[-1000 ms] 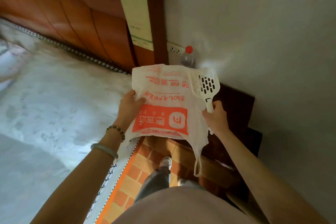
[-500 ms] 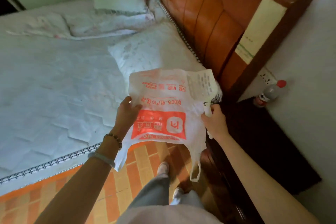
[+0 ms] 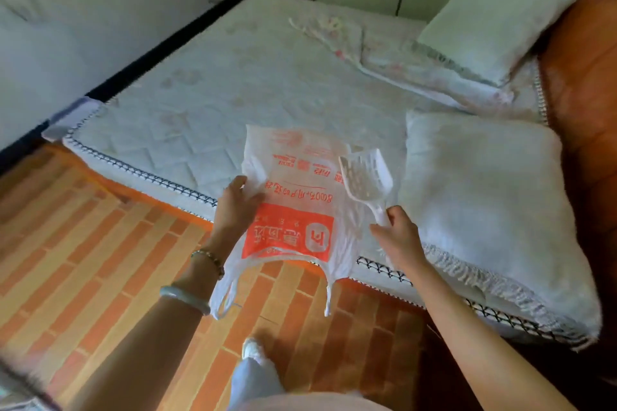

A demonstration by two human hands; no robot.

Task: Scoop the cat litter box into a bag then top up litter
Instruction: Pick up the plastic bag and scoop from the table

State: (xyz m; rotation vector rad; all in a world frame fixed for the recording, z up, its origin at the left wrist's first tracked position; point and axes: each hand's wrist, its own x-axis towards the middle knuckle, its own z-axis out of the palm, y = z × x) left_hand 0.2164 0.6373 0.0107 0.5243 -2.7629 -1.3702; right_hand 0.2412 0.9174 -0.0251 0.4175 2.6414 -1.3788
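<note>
the left hand [image 3: 235,210] pinched the left edge of a white plastic bag [image 3: 293,210] with orange print, thumb across its front. the right hand [image 3: 399,237] had its fingers curled round the handle of a white slotted litter scoop [image 3: 365,177]; whether it also caught the bag's right edge i could not tell. the bag hung spread between the two hands at mid-view, over the near edge of the mattress [image 3: 200,93], and the scoop head lay against it at its 2 o'clock. no litter box was in view, so this looked like the carry to it. to do it well: the loops hung downward, so the bag wanted turning mouth-up and opening before any scooping, with the scoop kept clear of the thin film.

counted: one bag with two handle loops, one scoop, two pillows (3 o'clock [image 3: 484,203] and 1 o'clock [image 3: 500,10]), and two bracelets on the left wrist.
</note>
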